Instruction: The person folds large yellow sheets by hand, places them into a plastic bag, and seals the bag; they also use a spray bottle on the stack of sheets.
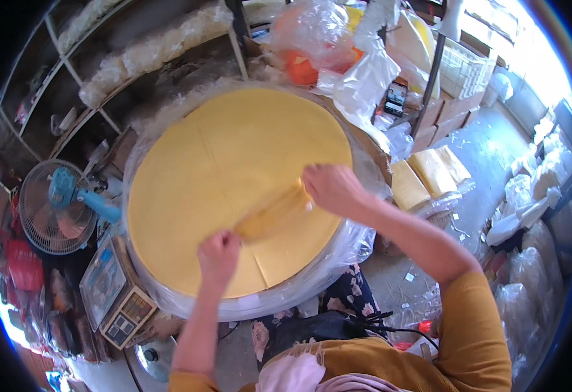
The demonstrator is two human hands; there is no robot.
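Observation:
Between my two hands stretches a thin see-through sheet, which looks like a clear plastic bag point(269, 212), blurred by motion. My left hand point(220, 249) is closed on its lower left end. At its upper right end, my right hand point(331, 189) grips it with bent fingers. Both hands are above a large round yellow tabletop point(194, 176), whose surface shows a long crease and a seam near the front. Clear plastic film point(312, 277) wraps around the table's rim.
On the left stand a fan point(60, 202) and a weighing scale point(116, 294). Shelves point(119, 121) with plastic bundles line the back left. To the right lie yellow packs point(423, 179), a phone point(395, 98), a white crate point(462, 68) and several plastic-wrapped bags point(527, 281).

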